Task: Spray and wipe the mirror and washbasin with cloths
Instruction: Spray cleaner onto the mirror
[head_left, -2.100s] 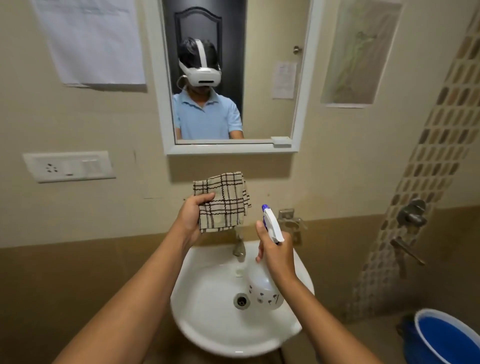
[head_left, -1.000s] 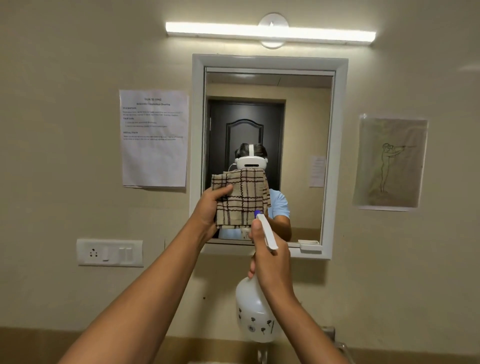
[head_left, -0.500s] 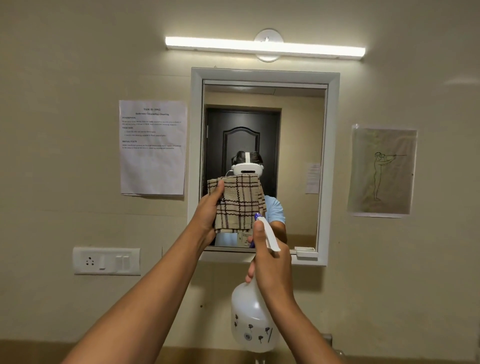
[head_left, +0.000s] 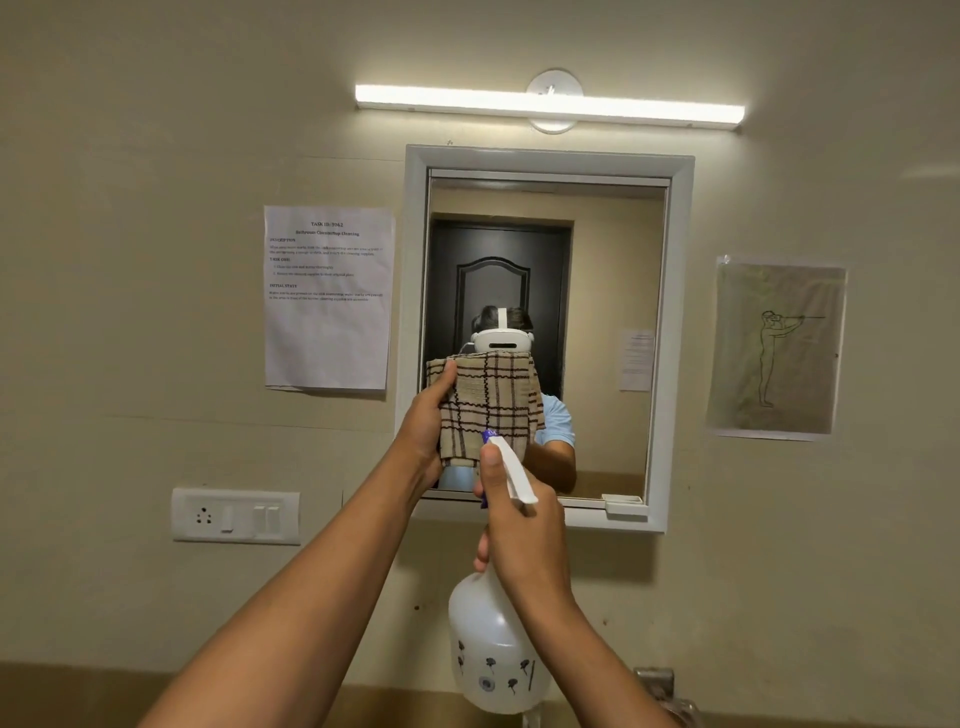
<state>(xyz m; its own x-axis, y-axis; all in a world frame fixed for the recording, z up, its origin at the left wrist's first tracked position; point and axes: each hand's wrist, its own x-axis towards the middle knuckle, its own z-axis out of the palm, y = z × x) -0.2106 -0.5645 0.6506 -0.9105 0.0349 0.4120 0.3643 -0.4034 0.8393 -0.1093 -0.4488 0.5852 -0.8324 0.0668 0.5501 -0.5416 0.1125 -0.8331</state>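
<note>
Right hand (head_left: 524, 530) grips the neck of the spray bottle (head_left: 496, 660), body hanging below, nozzle aimed far toward the mirror (head_left: 608, 291). Left hand (head_left: 423, 431) holds the checked cloth (head_left: 488, 400) up just left of the nozzle, nearer the glass. Next step is probably spraying, with the cloth partly in the path.

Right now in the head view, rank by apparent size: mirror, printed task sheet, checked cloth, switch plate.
1. mirror, clearly the largest.
2. printed task sheet.
3. checked cloth, though it is held nearer the camera than the wall items, so it may look bigger than it is.
4. switch plate, only somewhat smaller than the cloth.
</note>
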